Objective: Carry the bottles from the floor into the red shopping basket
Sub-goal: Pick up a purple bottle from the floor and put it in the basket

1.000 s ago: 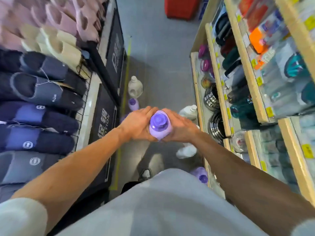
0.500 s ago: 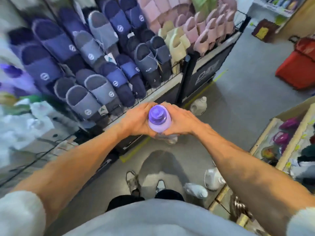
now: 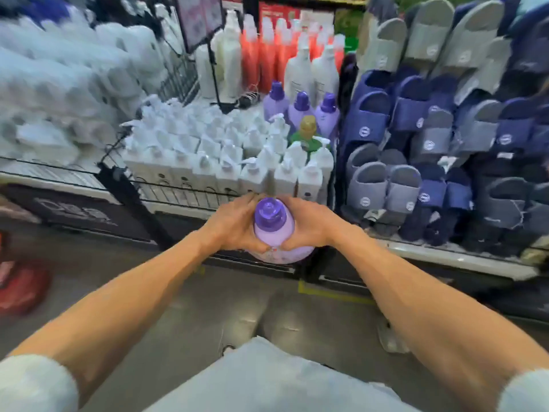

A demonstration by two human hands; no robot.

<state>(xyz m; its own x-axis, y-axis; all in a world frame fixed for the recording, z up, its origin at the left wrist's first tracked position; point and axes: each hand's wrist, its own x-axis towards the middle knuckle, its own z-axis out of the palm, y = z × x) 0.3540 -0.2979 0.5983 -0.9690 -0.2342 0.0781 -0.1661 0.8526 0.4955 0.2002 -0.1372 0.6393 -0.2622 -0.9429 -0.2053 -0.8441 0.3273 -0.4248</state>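
I hold a lilac bottle (image 3: pixel 274 233) with a purple cap upright at chest height in the centre of the view. My left hand (image 3: pixel 233 226) grips its left side and my right hand (image 3: pixel 310 224) grips its right side, with the thumbs meeting at the front. The bottle's lower part is hidden behind my hands. A blurred red object (image 3: pixel 20 288) lies on the floor at the left edge; I cannot tell whether it is the basket. No floor bottles are plainly visible.
Straight ahead stands a wire display of white pump bottles (image 3: pixel 225 165), with purple bottles (image 3: pixel 300 110) and orange ones behind. A rack of blue and grey slippers (image 3: pixel 430 138) fills the right. Grey floor (image 3: pixel 208 307) lies below my arms.
The view has swung left: the slipper rack moved from the centre to the right and the bottle display came into view. Both hands kept their grip on the lilac bottle.
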